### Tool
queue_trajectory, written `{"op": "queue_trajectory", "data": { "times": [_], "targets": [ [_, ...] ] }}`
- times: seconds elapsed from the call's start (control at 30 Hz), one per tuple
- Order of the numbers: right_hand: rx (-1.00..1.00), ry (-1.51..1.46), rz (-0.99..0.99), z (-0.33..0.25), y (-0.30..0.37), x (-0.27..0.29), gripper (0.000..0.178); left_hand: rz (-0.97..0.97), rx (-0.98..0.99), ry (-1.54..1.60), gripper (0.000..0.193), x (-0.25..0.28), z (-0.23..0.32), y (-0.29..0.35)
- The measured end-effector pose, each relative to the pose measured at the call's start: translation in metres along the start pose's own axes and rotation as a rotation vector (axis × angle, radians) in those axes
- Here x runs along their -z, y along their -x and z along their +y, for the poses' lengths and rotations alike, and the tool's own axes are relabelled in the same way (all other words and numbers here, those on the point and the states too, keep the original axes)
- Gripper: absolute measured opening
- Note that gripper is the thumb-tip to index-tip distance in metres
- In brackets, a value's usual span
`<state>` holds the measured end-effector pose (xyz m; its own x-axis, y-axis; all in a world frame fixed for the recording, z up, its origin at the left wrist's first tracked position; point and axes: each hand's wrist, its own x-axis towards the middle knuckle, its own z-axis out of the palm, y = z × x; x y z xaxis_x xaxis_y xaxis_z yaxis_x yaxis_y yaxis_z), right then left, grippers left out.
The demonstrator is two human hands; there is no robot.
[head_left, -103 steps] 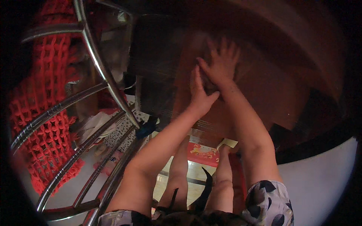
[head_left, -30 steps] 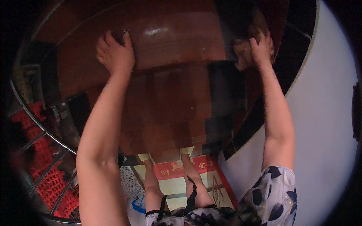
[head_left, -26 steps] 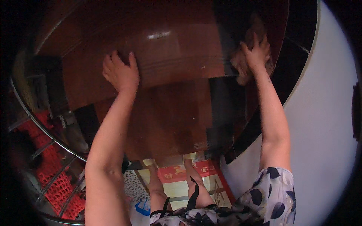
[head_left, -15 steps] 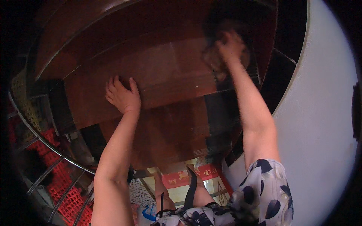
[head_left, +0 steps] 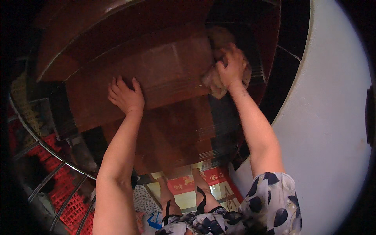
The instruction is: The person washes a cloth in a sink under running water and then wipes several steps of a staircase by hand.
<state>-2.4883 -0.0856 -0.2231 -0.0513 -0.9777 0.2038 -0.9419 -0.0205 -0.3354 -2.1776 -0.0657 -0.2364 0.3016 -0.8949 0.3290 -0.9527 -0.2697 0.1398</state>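
My left hand (head_left: 127, 96) leans on a glossy reddish-brown stair tread (head_left: 168, 78), its fingers spread and holding nothing. At the right end of the same tread, over the black tile border, my right hand (head_left: 232, 68) presses on a crumpled tan cloth (head_left: 216, 87). My fingers curl onto the cloth, which bulges out ahead of the hand and on both sides of it. Part of the cloth is hidden under my palm.
A curved white wall (head_left: 325, 117) bounds the stairs on the right. Along the left runs a curved metal railing (head_left: 58, 157), with red mesh (head_left: 64, 184) beyond its bars. Higher steps rise ahead. Below, near my legs, lies a red mat (head_left: 213, 176).
My right hand has drawn the cloth back toward me and slightly left along the tread. The left hand stays planted in place; the whole view has shifted slightly.
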Motion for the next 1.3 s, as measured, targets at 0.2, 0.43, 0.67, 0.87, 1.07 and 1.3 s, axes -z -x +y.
{"op": "queue_trajectory", "data": {
  "times": [0.2,0.43,0.67,0.87,1.07,1.3],
  "targets": [
    [-0.466,0.198,0.247,-0.029,-0.026,-0.026,0.052,0.014,-0.021,-0.004,0.047,-0.003,0.003,0.002],
    [0.338,-0.12,-0.111,-0.133,0.034,-0.034,0.04,-0.023,0.031,0.008,0.046,-0.008,-0.002,0.0],
    [0.12,-0.108,-0.072,-0.032,0.041,0.008,0.041,-0.016,0.034,-0.034,0.045,-0.006,-0.005,-0.001],
    [-0.435,0.325,0.112,0.075,-0.033,-0.008,0.061,0.0,0.02,-0.026,0.044,-0.004,-0.003,0.003],
    [-0.588,0.258,0.094,0.02,-0.11,-0.023,0.082,-0.027,0.031,0.014,0.044,0.003,-0.003,0.0],
    [0.228,0.007,-0.129,-0.19,-0.03,-0.078,0.064,0.012,0.022,0.037,0.038,-0.006,-0.021,0.001]
  ]
}}
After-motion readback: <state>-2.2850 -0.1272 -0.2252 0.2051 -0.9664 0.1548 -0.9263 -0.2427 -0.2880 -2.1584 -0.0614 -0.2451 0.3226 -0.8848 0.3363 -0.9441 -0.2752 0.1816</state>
